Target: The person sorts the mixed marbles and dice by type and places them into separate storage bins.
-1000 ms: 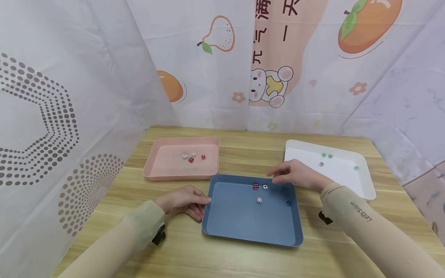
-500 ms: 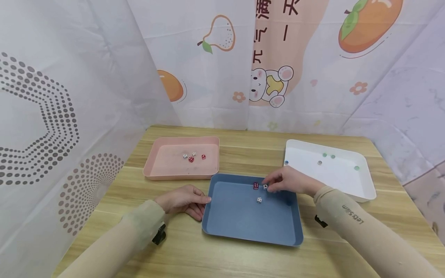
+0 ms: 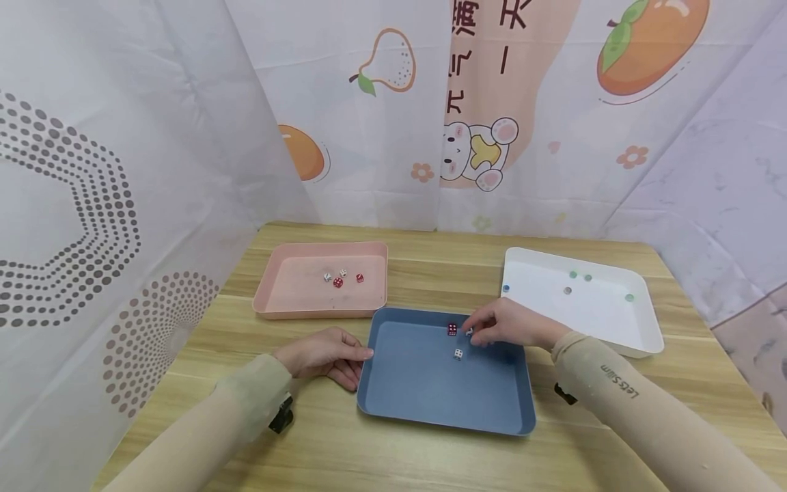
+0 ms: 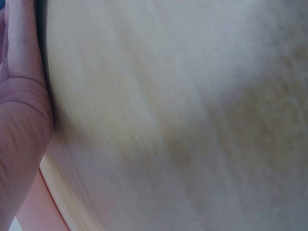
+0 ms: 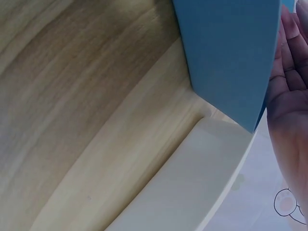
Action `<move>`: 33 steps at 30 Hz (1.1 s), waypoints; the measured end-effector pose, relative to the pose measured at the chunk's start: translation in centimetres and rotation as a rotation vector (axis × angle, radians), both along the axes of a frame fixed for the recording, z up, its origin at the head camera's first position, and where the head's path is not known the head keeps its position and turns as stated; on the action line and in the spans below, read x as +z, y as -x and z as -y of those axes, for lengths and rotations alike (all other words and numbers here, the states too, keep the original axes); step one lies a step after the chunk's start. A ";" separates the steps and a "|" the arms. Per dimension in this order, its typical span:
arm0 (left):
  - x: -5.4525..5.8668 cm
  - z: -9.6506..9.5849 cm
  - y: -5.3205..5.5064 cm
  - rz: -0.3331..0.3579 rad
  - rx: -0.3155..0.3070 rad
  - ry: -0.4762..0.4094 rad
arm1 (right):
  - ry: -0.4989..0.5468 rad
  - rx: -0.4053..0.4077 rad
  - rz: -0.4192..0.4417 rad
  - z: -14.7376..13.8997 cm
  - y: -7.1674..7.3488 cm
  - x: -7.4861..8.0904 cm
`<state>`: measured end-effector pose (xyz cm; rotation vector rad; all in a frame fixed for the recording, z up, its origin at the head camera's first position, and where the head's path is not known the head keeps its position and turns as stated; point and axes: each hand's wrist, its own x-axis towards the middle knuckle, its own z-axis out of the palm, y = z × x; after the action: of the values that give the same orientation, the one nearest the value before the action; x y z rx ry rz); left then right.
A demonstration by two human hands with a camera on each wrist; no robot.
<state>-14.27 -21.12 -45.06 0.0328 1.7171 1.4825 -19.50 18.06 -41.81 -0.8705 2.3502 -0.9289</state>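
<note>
In the head view, a blue tray lies on the table between my hands. My left hand holds its left wall, thumb over the rim and fingers outside. The right hand reaches over the far right part of this tray. Its thumb and forefinger pinch a white die, which they partly hide. Just left of the fingertips lies a red die, and nearer to me a second white die. In the right wrist view, the fingers are behind the blue tray's wall.
A pink tray with several red and white dice stands at the back left. At the back right, a white tray holds several small green, blue and brownish pieces. Patterned curtains rise behind the wooden table.
My right hand has come left and down to the white die and closed its fingertips on it. A blue piece seen near the blue tray's right side can no longer be made out.
</note>
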 end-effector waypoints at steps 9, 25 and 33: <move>0.1 0.0 0.0 -0.002 -0.002 0.007 | -0.005 0.015 0.013 0.2 0.0 -0.3; -0.3 0.1 0.1 0.000 0.002 0.001 | -0.015 0.043 0.032 0.7 -0.1 -0.9; -0.3 0.1 0.1 -0.001 0.003 0.001 | -0.030 0.092 0.032 1.3 -0.3 -1.3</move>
<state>-14.41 -21.21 -45.36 0.0307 1.7191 1.4838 -19.22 16.77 -43.12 -0.9364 2.2716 -0.8617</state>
